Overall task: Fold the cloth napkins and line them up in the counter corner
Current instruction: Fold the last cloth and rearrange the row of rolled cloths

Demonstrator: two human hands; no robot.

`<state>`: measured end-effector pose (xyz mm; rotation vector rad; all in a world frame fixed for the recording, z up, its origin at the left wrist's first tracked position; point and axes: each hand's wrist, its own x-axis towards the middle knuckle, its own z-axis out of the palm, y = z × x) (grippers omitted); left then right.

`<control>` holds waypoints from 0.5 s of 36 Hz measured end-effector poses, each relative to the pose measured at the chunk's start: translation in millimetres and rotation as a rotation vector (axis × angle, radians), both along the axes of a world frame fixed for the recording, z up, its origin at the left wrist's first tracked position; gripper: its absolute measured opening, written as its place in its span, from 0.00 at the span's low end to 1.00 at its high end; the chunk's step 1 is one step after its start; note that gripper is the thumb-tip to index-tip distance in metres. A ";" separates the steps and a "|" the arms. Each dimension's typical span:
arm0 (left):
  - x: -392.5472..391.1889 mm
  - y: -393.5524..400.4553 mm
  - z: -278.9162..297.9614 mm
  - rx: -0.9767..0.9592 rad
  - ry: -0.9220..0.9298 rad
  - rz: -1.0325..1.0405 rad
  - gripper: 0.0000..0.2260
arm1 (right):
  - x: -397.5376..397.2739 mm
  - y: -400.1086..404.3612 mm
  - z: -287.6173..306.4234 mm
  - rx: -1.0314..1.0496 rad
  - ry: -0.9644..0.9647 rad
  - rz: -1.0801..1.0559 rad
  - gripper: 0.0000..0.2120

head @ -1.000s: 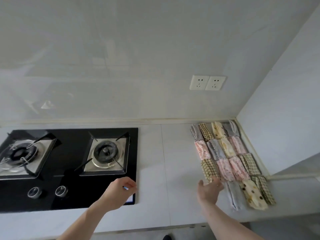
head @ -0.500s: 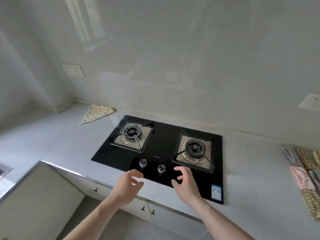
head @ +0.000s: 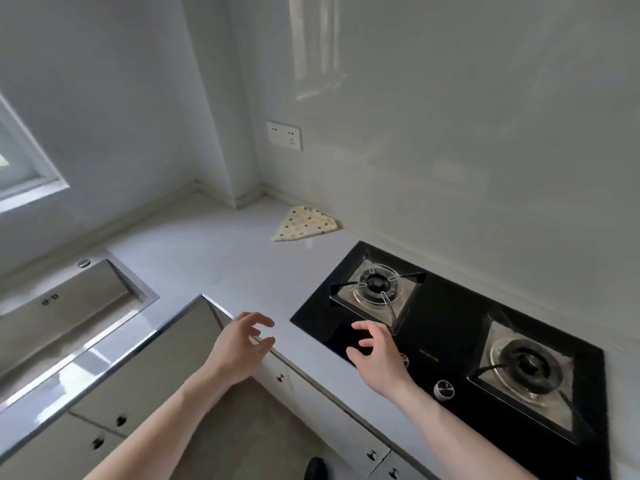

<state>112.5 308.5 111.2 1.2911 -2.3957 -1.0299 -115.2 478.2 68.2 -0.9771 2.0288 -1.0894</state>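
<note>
Hands, left [head: 239, 351] and right [head: 379, 355], grips apart and empty near counter edge [head: 294, 362], napkin [head: 306, 224] well beyond.

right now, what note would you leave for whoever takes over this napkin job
Left hand: open, holds nothing, above the counter edge.
Right hand: open, holds nothing, over the hob's front left corner.
One dotted napkin lies on the counter against the back wall, left of the hob, untouched and out of both hands' reach for now.
Done: cannot tell; no lined-up row is in view.
Left: fetch this napkin, fold it, add it to the row.
</note>
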 end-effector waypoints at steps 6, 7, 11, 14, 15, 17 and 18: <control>31.4 -87.7 5.1 -0.016 -0.036 0.065 0.10 | 16.0 -90.8 -5.0 0.008 -0.080 0.024 0.17; 36.6 -101.6 2.8 -0.020 -0.044 0.063 0.10 | 19.1 -106.3 -6.0 0.003 -0.081 0.029 0.17; 50.3 -152.3 -5.0 -0.023 -0.079 0.059 0.09 | 28.8 -166.6 -5.9 0.015 -0.076 0.077 0.17; 49.8 -182.2 -15.6 0.002 -0.120 0.042 0.10 | 32.3 -200.3 -1.1 0.018 -0.079 0.091 0.18; 45.9 -192.1 -18.6 0.015 -0.135 0.028 0.10 | 31.2 -210.0 1.6 0.008 -0.076 0.095 0.17; 33.6 -214.5 -24.6 0.045 -0.154 -0.007 0.09 | 26.1 -228.0 7.2 0.001 -0.077 0.088 0.17; 25.8 -227.3 -28.2 0.055 -0.165 -0.026 0.09 | 22.6 -235.7 8.7 0.004 -0.077 0.078 0.17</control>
